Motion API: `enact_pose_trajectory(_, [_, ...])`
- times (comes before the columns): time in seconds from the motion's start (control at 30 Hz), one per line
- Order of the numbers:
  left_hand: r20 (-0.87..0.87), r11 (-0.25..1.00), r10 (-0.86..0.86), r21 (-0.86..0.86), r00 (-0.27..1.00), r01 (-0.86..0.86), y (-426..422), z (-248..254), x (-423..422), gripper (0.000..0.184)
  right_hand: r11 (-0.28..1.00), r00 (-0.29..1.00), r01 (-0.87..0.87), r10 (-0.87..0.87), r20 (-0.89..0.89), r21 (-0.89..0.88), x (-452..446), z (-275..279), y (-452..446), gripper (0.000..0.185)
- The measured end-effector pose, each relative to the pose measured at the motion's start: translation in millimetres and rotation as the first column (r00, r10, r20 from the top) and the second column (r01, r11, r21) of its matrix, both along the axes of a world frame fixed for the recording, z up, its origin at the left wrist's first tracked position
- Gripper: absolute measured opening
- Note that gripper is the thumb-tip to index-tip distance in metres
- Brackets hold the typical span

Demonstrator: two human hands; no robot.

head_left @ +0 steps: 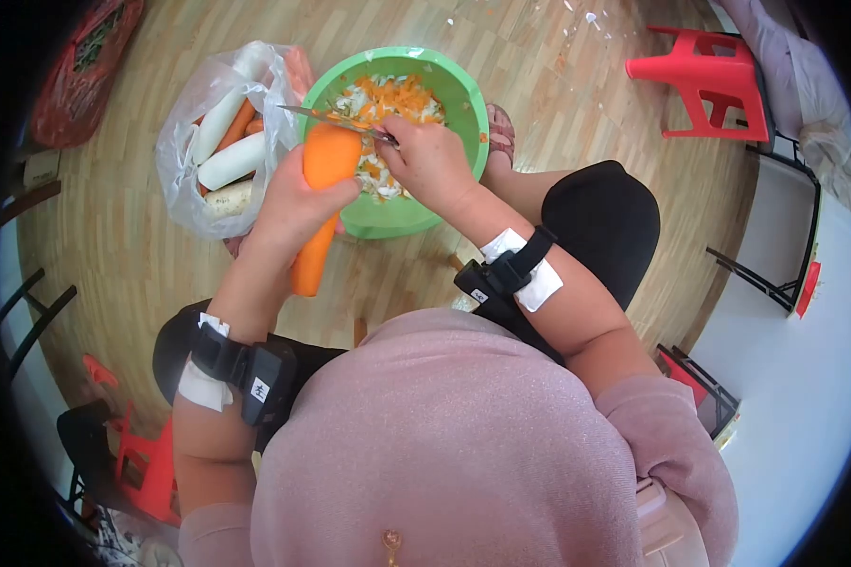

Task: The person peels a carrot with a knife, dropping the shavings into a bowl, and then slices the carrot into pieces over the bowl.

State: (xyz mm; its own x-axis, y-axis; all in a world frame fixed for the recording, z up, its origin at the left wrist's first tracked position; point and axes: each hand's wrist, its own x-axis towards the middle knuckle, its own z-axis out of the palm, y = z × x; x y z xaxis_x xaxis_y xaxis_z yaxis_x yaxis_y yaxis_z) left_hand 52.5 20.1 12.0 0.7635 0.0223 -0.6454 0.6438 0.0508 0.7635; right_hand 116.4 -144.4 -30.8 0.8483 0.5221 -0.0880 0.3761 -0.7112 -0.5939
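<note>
This was indoors, perhaps a home: a green basin (459,83) sat on a wood-look floor (563,123), with a red plastic stool (736,76) towards the floor's upper-right edge.

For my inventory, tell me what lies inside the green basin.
The green basin holds loose orange and white pieces. The left hand, right hand, carrot and knife block parts of the view, and whatever lies beneath the top pieces is covered.

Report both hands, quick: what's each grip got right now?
Left hand: closed, holding a carrot.
Right hand: closed, holding a knife.
</note>
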Motion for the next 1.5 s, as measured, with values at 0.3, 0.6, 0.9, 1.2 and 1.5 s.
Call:
enact_pose_trajectory(0.3, [0.057,0.990,-0.065,0.129,0.996,0.057,-1.2,2.4,0.9,0.047,0.994,0.999,-0.050,0.049,0.019,0.098,-1.4,5.5,-0.4,0.016])
enact_pose_trajectory(0.6, [0.064,0.985,-0.134,0.122,0.989,0.125,-0.8,1.1,-2.1,0.049,1.000,0.995,0.025,-0.025,0.093,0.006,0.5,-0.8,-0.7,0.016])
enact_pose_trajectory(0.9, [0.057,0.986,-0.077,0.152,0.995,0.068,2.3,5.0,-0.7,0.048,0.995,0.999,-0.007,0.003,0.043,0.102,-0.6,11.6,3.8,0.012])
enact_pose_trajectory(1.2, [0.079,0.984,-0.078,0.167,0.994,0.064,1.9,1.1,-1.8,0.046,0.995,0.999,-0.042,0.040,0.018,0.092,-2.5,6.3,2.7,0.015])
enact_pose_trajectory(1.5, [0.071,0.999,-0.047,-0.003,0.996,0.047,-0.6,3.9,-6.2,0.048,0.998,0.997,0.056,-0.056,0.053,0.000,-3.1,-10.0,-4.0,0.013])
